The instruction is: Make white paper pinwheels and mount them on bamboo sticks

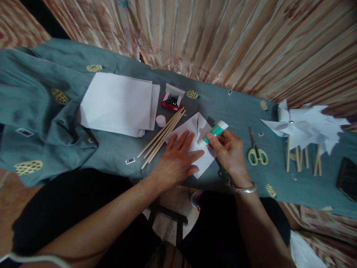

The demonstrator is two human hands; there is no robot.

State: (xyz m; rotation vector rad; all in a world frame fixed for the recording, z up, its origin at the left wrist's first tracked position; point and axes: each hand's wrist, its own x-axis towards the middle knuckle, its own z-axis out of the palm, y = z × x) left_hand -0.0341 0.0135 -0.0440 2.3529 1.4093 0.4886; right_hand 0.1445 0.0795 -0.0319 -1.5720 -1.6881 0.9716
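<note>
A square white sheet of paper (205,163) with slits cut toward its middle lies turned like a diamond in front of me. My left hand (180,154) rests flat on its left half, fingers spread. In my right hand (227,149) is a green and white glue stick (216,131), gripped between thumb and fingers and tilted over the sheet's right side. Its lower end is close to the paper; whether it touches I cannot tell. The white glue cap (161,120) sits apart, to the left beyond the wooden sticks (160,141).
A stack of white paper (119,102) lies at the left. Behind the sticks stands an open red box (171,101) of small metal pins. Green-handled scissors (256,154) lie right of my hand. Several white paper pinwheels (304,124) and a dark object (347,178) are farther right.
</note>
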